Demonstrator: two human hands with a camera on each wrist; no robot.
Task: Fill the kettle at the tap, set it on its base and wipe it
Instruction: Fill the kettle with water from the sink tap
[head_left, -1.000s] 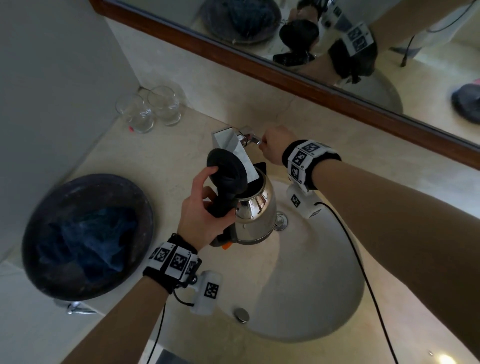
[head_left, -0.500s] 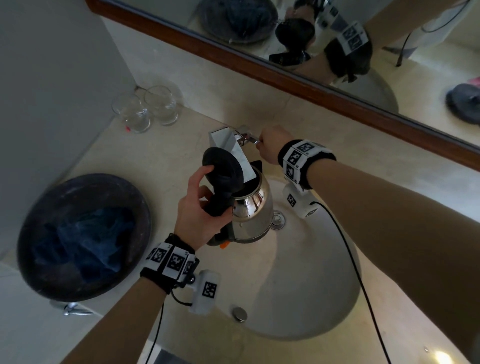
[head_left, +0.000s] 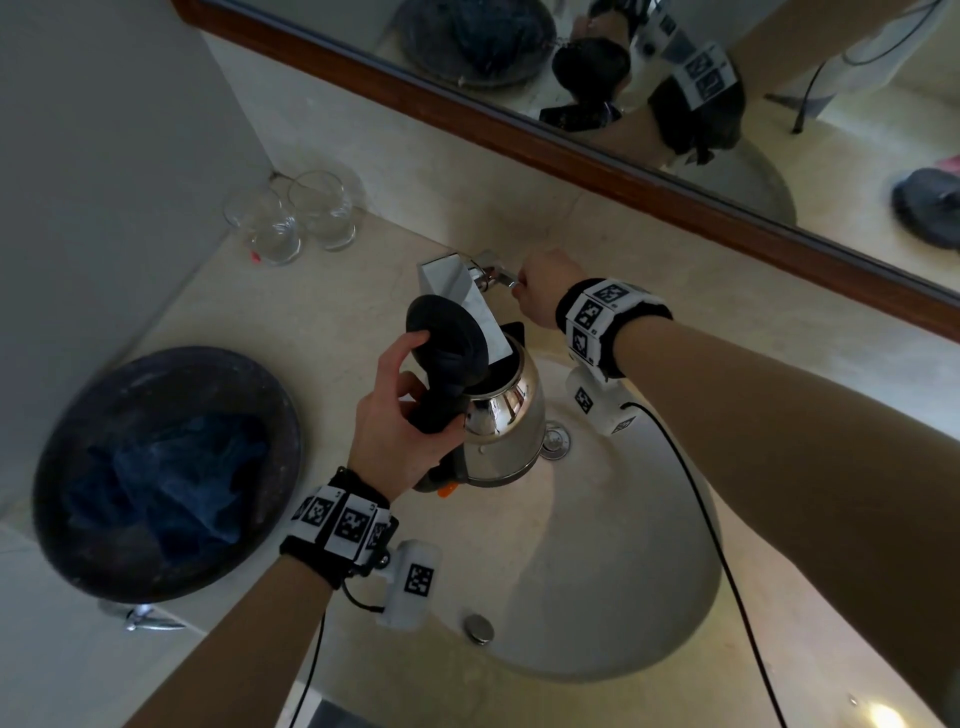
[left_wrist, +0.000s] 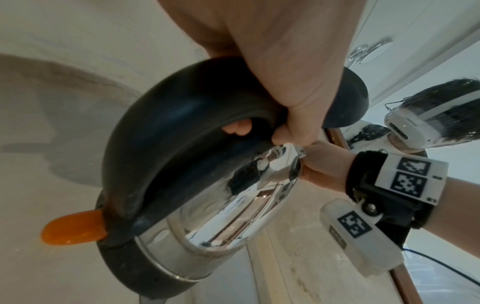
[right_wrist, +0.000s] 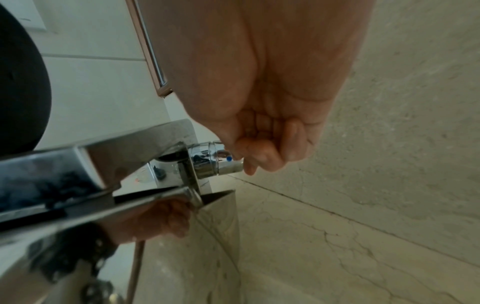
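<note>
Gripping the black handle, the left hand (head_left: 400, 426) holds the steel kettle (head_left: 506, 421) over the basin (head_left: 623, 597), lid up, its mouth under the tap (head_left: 457, 291) spout. Fingers of the right hand (head_left: 545, 291) curl round the tap lever (right_wrist: 215, 159). Two glasses (head_left: 296, 218) stand near the corner.

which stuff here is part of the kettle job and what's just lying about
In use:
kettle, held by left hand
tap
tap handle, gripped by right hand
sink

Lying about:
two glasses
dark bowl holding blue cloth
mirror
</note>
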